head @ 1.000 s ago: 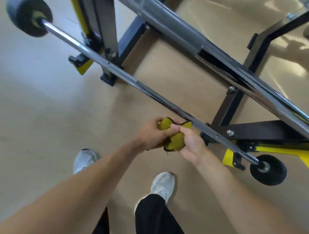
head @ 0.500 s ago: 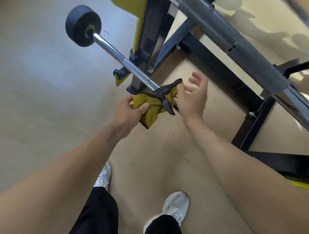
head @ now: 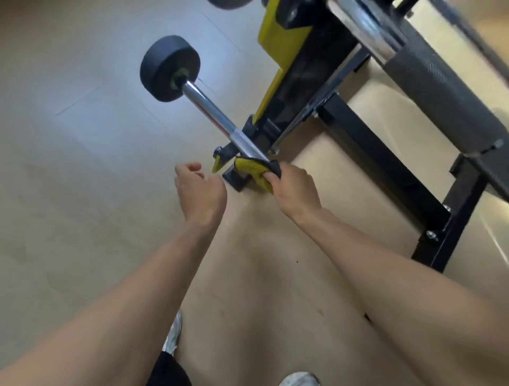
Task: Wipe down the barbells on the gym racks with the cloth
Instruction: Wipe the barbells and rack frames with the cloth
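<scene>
A thin chrome barbell [head: 212, 113] with a small black end weight [head: 169, 69] rests low on the black-and-yellow rack [head: 286, 91]. My right hand [head: 294, 190] grips the yellow cloth with black trim [head: 254, 169], wrapped around the bar's knurled part beside the rack post. Just left of the bar, my left hand [head: 199, 193] hovers with loosely curled fingers, holding nothing. A thicker barbell [head: 429, 80] crosses the upper right on a higher rest, blurred.
The rack's black base beams [head: 385, 165] run across the tan floor to the right of my arms. My shoes [head: 173, 339] stand at the bottom edge. Another dark weight [head: 228, 2] shows at the top edge.
The cloth passed from my left hand to my right, which now grips it around the thin bar. My left hand let go and drew back left. The view shifted toward the bar's left end.
</scene>
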